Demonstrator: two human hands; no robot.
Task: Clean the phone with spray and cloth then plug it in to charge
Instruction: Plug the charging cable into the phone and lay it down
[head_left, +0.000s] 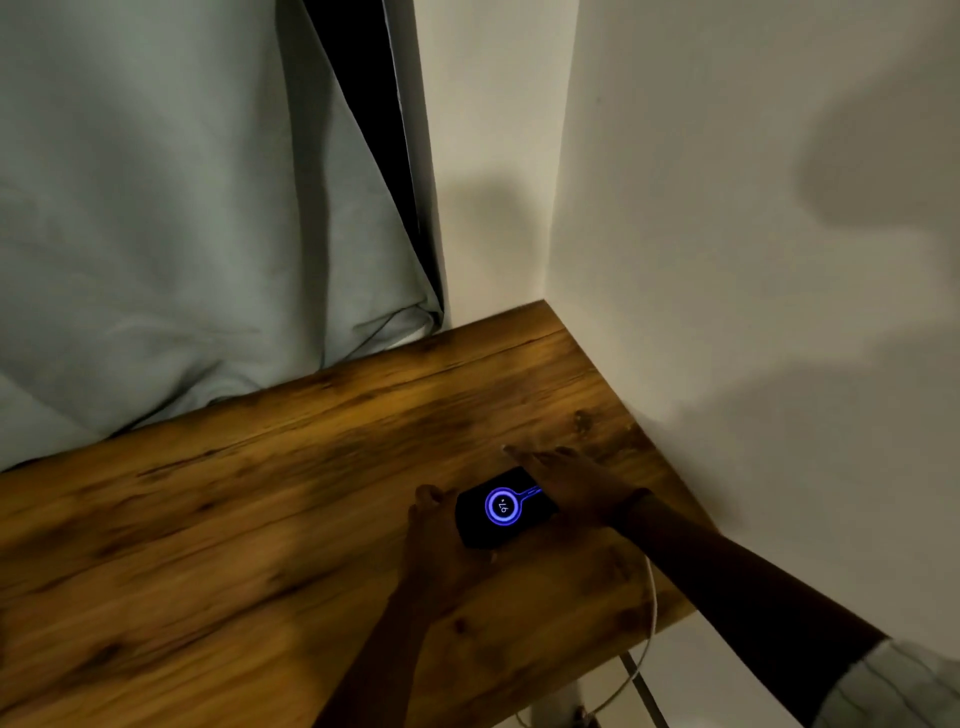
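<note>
Both hands meet at the phone (501, 506), which lies face up near the right edge of the wooden table (260, 509). Left hand (441, 540) cups its near end, fingers curled around it; right hand (566, 480) lies flat and spread over the far end. A blue charging ring glows on the screen, so the plug seems seated. Best to let go gently, leaving slack in the white cable (649, 623) that drops over the table edge. Pale walls (727, 208) form a corner, and a grey curtain (156, 208) hangs behind.
</note>
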